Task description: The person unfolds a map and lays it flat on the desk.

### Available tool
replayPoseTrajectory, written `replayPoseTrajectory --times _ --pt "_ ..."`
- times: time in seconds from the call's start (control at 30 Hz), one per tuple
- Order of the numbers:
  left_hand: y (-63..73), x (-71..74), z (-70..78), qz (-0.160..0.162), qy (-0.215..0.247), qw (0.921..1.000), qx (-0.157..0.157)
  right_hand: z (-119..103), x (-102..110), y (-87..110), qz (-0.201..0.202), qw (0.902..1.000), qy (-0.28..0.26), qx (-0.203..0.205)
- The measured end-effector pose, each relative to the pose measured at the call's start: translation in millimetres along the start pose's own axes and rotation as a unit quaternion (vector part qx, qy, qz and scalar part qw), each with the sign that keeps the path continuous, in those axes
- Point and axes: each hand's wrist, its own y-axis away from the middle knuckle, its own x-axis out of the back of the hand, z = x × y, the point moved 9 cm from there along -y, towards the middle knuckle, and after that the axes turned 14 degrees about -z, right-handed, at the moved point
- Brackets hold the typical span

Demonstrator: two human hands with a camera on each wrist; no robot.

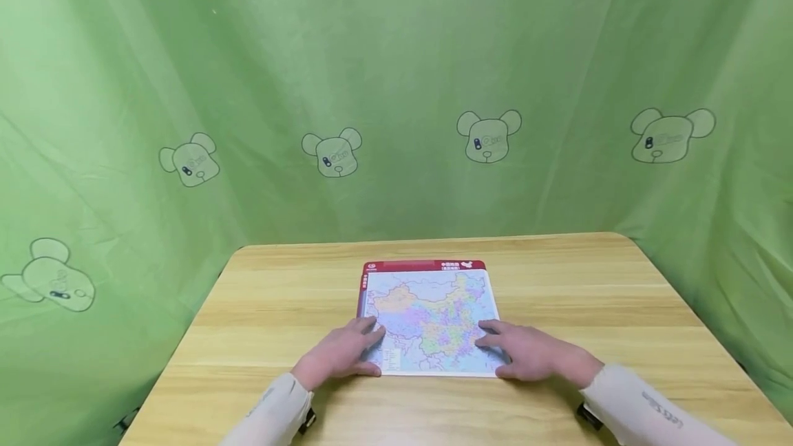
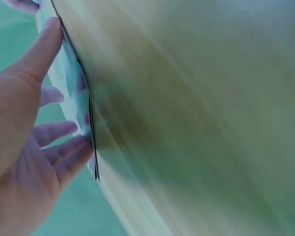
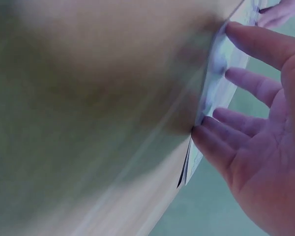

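A thin rectangular map board [image 1: 434,322] with a red top strip lies flat on the wooden table, its coloured regions facing up. My left hand [image 1: 345,351] rests at its near left corner, fingers on the map and thumb at the front edge. At the near right corner, my right hand [image 1: 534,352] touches it the same way. Spread, fairly straight fingers of the left hand [image 2: 32,123] meet the board's edge in the left wrist view. In the right wrist view the right hand's fingertips [image 3: 201,132] touch the other side, where the edge shows two thin layers slightly apart.
The pale wooden table [image 1: 260,336] extends on both sides of the board and behind it. A green curtain [image 1: 396,88] printed with bear heads hangs behind the table and at both sides. Both forearms wear light sleeves [image 1: 644,408], with dark wrist straps [image 1: 588,416] beneath.
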Motion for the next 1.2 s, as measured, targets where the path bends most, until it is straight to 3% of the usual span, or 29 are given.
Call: replayPoseTrajectory --times 0.23,0.37,0.53,0.9,1.2 --pt "-3.4 1.4 -3.0 -0.029 -0.009 0.9994 0.018 -10 0 1.8 0.014 0.9991 0.038 0.008" --pt "-5.4 -1.8 -1.8 -0.052 -0.014 0.9982 0.026 -10 -1 2.4 0.01 0.9994 0.033 0.004" --pt "-6.7 -3.3 0.0 -0.055 -0.01 0.9981 0.027 -7 -1 1.9 0.003 0.9996 0.028 -0.005" --pt "-3.2 -1.8 9.3 -0.038 -0.023 0.999 -0.009 0 -2 0.0 0.006 0.9999 0.01 -0.013" --pt "-2.6 -1.4 28.8 -0.034 -0.056 0.9966 -0.05 8 -1 -3.2 0.02 0.9994 0.022 -0.016"
